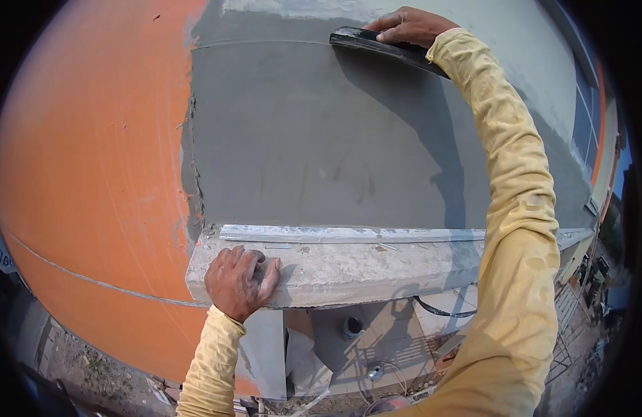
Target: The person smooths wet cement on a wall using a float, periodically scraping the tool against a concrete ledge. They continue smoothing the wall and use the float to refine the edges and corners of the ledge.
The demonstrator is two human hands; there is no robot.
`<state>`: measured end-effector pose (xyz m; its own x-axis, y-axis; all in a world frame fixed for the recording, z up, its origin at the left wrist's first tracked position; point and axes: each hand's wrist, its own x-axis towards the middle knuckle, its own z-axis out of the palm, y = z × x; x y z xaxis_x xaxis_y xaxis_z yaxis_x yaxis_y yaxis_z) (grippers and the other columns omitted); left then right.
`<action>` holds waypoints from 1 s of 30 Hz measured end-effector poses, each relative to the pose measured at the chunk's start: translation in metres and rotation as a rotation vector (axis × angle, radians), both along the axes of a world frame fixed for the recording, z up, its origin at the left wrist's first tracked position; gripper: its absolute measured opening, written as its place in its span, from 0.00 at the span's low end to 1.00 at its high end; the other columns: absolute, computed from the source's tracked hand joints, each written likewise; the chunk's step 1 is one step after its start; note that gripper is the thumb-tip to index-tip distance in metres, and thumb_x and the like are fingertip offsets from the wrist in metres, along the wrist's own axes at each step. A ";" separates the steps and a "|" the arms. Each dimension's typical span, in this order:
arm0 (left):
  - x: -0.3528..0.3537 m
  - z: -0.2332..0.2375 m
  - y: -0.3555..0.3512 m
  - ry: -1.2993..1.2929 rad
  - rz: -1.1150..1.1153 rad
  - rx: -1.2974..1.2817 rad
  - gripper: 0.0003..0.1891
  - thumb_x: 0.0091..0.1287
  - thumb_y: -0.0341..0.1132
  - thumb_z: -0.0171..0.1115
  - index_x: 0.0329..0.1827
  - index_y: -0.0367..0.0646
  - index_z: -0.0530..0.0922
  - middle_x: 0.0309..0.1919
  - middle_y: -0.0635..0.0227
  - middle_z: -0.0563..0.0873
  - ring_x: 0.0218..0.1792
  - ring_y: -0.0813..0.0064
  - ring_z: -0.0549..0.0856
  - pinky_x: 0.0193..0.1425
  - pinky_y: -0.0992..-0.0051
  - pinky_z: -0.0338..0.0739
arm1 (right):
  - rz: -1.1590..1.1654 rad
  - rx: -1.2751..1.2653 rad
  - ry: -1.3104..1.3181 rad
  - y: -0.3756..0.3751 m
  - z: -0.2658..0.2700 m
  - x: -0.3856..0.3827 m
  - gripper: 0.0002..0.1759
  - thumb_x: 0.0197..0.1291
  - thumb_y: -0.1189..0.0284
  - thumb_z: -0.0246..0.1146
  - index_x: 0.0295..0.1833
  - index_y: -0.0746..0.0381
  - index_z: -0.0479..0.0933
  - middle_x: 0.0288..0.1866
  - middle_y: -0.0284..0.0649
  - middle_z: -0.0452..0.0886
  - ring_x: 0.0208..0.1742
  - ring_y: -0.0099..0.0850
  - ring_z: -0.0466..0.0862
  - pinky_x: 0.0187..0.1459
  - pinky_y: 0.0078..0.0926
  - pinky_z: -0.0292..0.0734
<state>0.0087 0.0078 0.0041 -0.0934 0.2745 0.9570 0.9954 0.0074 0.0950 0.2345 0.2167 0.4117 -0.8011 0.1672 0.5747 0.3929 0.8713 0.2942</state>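
Note:
My right hand is closed on a long, dark plastering float near the top of the wall. The float's face is against the grey wet plaster, and its shadow falls below it. My left hand leans on the left end of the rough concrete ledge, thumb apart and fingers bent on its top. It holds no tool. A long whitish metal straightedge lies along the back of the ledge, where the plaster meets it.
Orange painted wall borders the plaster on the left, with a ragged mortar edge between them. A string crosses the orange wall. Far below the ledge are a bucket, boards and a black cable. A blue window stands at the right.

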 end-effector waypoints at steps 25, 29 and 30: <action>0.002 -0.002 0.001 -0.058 0.053 -0.075 0.12 0.57 0.43 0.77 0.28 0.47 0.82 0.26 0.70 0.82 0.29 0.64 0.82 0.36 0.65 0.78 | 0.197 0.503 0.290 -0.009 -0.183 -0.121 0.26 0.59 0.65 0.68 0.65 0.54 0.82 0.55 0.36 0.81 0.55 0.38 0.81 0.57 0.41 0.78; 0.003 0.002 -0.001 -0.017 0.031 -0.036 0.11 0.57 0.40 0.76 0.28 0.45 0.83 0.23 0.70 0.82 0.27 0.65 0.81 0.34 0.65 0.77 | 0.125 0.319 0.799 0.016 -0.175 -0.083 0.27 0.60 0.64 0.69 0.66 0.56 0.80 0.56 0.39 0.81 0.56 0.41 0.82 0.59 0.44 0.78; 0.003 0.002 0.000 -0.017 0.038 -0.031 0.11 0.57 0.40 0.76 0.28 0.46 0.83 0.24 0.70 0.82 0.27 0.65 0.81 0.34 0.65 0.76 | 0.082 0.316 0.968 0.033 -0.166 -0.077 0.28 0.61 0.63 0.68 0.67 0.56 0.80 0.56 0.40 0.81 0.57 0.42 0.82 0.60 0.45 0.78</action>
<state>0.0120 0.0078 0.0060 -0.1210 0.2999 0.9463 0.9926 0.0489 0.1114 0.1577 0.2501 0.2461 0.0282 -0.1390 0.9899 0.5266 0.8438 0.1035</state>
